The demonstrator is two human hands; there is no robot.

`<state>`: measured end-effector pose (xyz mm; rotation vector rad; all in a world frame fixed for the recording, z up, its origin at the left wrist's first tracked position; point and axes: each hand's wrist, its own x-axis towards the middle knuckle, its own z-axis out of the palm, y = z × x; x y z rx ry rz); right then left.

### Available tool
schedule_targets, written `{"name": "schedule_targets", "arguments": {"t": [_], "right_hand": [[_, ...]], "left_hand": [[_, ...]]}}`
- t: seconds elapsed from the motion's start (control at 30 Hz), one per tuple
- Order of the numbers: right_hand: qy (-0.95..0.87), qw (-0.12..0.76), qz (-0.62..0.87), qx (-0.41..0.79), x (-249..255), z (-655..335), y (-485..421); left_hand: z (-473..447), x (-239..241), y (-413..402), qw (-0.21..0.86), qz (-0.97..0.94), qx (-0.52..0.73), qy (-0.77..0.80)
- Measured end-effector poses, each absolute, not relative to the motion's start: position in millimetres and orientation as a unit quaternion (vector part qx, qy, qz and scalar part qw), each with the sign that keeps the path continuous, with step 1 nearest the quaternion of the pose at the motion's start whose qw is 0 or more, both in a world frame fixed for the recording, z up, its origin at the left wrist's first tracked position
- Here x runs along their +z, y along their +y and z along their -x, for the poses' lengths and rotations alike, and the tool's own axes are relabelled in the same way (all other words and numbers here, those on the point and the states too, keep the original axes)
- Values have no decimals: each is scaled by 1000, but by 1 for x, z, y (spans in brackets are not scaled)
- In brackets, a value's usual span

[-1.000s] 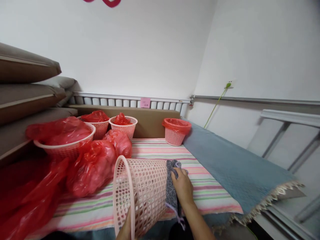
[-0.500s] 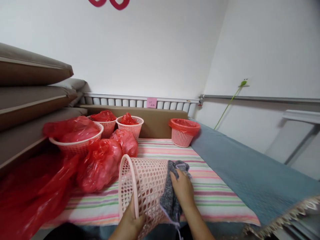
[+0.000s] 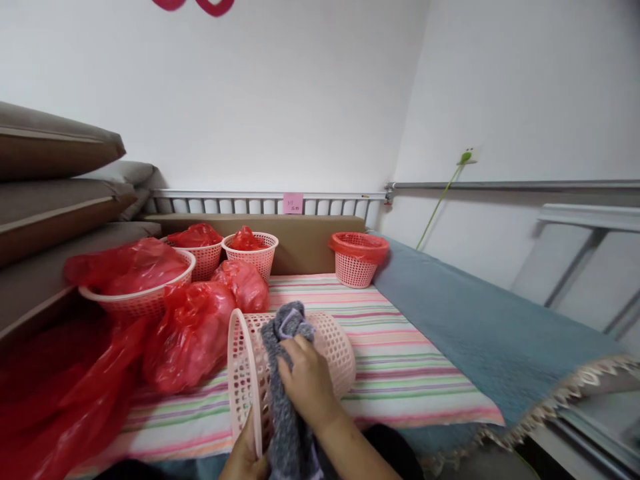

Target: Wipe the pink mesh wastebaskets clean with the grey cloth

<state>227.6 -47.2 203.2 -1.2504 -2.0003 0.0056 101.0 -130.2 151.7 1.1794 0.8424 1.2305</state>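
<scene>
Moved off the base, the right hand [image 3: 307, 387], grip clenched on one grey cloth [image 3: 286, 427], pressed the side of the tipped pink basket [image 3: 333, 347]; the left hand [image 3: 244, 459] grasped its rim. Four other baskets [image 3: 355, 270] stood behind it.

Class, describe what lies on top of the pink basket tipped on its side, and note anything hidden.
A grey knitted cloth drapes over the pink basket, pressed down by the right hand. The left hand grips the rim below. Cloth and hand hide the wall beneath them.

Pink latticed basket [image 3: 330, 347], grey cloth [image 3: 285, 413], red bags [image 3: 193, 337], pastel-striped sheet [image 3: 400, 373], blue blanket [image 3: 465, 320].
</scene>
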Motion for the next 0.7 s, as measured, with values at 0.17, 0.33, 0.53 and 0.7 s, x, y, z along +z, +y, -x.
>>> {"name": "schedule_targets", "arguments": {"t": [0.17,0.33,0.53,0.7], "right_hand": [[-681,352,637,-80,170,-308,-4],[-668,431,604,-53,144,-341,14],[-643,525,557,28,126,-339,20],[-611,547,572,8,125,-345,47]], "left_hand": [[-95,109,-111,598,-496,526,346],[-90,103,-109,623,-475,517,345],[-105,163,-99,612,-396,569,382],[-114,168,-80,597,-430,568,369]]}}
